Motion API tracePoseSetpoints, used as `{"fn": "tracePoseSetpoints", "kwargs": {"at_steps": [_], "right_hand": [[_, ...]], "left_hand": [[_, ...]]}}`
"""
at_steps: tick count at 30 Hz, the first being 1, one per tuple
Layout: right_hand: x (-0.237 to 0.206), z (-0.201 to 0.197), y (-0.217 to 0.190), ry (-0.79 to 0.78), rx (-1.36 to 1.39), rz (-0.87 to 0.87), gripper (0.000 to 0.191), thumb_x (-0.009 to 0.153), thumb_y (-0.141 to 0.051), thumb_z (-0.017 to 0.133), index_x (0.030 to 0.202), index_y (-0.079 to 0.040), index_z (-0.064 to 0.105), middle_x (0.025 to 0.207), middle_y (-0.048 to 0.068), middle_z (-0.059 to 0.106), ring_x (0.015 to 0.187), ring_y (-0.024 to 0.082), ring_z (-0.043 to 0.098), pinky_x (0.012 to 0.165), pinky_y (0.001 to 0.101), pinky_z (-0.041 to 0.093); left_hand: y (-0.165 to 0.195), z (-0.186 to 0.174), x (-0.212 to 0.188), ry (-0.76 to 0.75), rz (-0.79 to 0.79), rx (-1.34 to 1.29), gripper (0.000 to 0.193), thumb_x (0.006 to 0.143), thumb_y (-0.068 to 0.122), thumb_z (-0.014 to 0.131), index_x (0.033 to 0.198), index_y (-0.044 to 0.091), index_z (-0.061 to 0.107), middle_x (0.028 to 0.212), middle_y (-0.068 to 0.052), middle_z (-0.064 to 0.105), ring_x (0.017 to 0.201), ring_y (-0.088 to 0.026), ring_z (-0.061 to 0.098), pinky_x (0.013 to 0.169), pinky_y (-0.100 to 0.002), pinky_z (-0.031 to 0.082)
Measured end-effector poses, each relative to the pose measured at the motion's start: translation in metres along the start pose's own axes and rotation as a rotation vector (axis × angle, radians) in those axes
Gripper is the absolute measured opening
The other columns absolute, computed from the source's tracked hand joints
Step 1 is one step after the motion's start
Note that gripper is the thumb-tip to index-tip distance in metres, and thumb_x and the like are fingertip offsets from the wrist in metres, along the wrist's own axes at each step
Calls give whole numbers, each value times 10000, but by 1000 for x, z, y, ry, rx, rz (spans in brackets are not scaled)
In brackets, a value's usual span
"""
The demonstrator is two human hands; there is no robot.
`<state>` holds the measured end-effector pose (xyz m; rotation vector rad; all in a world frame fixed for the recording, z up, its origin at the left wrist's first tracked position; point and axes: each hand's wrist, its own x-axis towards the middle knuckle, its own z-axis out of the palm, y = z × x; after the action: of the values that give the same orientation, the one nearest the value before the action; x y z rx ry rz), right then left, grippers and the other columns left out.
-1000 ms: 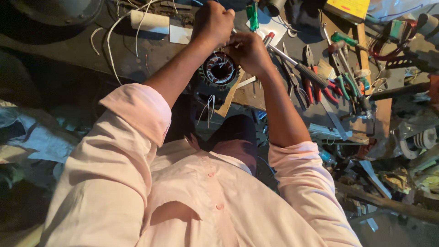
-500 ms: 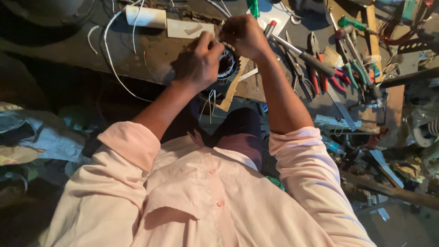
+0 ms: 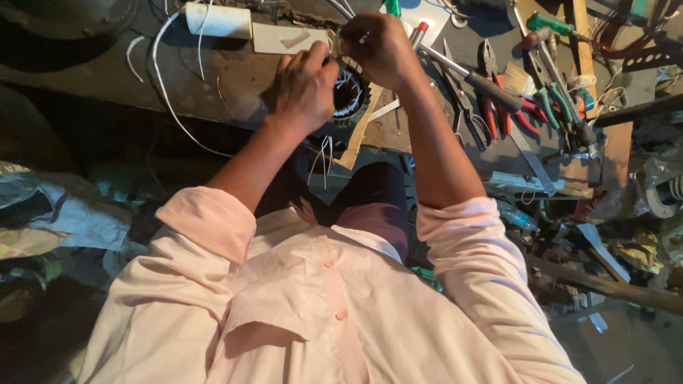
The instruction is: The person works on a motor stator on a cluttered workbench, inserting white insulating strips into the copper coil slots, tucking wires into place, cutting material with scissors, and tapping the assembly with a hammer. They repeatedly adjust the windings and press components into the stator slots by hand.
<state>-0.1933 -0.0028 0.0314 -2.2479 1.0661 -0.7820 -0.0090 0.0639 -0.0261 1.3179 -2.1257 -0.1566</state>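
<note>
the round motor coil (image 3: 350, 91) is sitting on the dark bench (image 3: 235, 85), and everything below is placed against it. the left hand (image 3: 306, 89) is resting on the coil's left side, fingers (image 3: 313, 60) curled over its rim and covering much of it; how firmly they are closing on it cannot be told. the right hand (image 3: 380, 46) is hovering just above and to the right of the coil, fingers bunched tight as if pinching something thin (whether a wire is actually between them is too small to tell).

progress, as a judgement: the work on the coil looks to be mid-way. loose pale wire ends (image 3: 324, 153) are hanging below the coil, and windings are showing inside the ring, so some tidying seems left.

a wooden strip (image 3: 359, 135) is lying just below the coil. right of the coil, a screwdriver (image 3: 469, 75) and red-handled pliers (image 3: 498, 117) are lying apart from both hands. a white roll (image 3: 217, 20) is lying well to the coil's upper left.
</note>
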Motion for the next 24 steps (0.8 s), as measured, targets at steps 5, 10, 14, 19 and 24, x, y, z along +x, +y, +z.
{"fn": "tracePoseSetpoints", "kwargs": {"at_steps": [5,10,14,19,24], "right_hand": [[-74,-6,-58,-34,3,361,373,822,-97,761,1168,-66,626,1144,34,750,865,193,741,731,317,580],[-93,28,-71,158,-141,-64,233,899,-41,740,1131,-49,750,1133,157,727,986,364,723,857,387,578],[-83,50,-67,296,-182,-26,82,969,-62,727,1051,-63,733,950,122,732,870,342,735,773,400,576],[-84,62,-89,358,-176,-134,42,928,-65,670,922,-24,677,743,135,600,662,333,630,625,434,501],[-115,58,-152,151,155,-449,93,836,-80,671,851,-13,609,717,119,562,630,322,584,590,428,451]], "left_hand": [[-6,0,4,124,15,-18,345,851,64,622,1125,151,813,1050,-98,606,1067,-311,543,861,-493,379],[-8,-4,0,171,10,-101,284,900,192,715,1163,175,821,1155,-95,618,1190,-316,513,959,-489,395],[-4,-9,2,165,-57,-149,285,850,189,763,1126,205,833,1244,-87,627,1247,-328,503,998,-551,379],[2,-7,4,179,-137,-138,246,789,197,821,1029,242,842,1266,-82,617,1289,-344,472,1025,-741,231],[-7,3,-2,162,-136,-183,267,851,173,839,1106,253,827,1312,-61,615,1338,-320,468,1105,-718,259]]}}
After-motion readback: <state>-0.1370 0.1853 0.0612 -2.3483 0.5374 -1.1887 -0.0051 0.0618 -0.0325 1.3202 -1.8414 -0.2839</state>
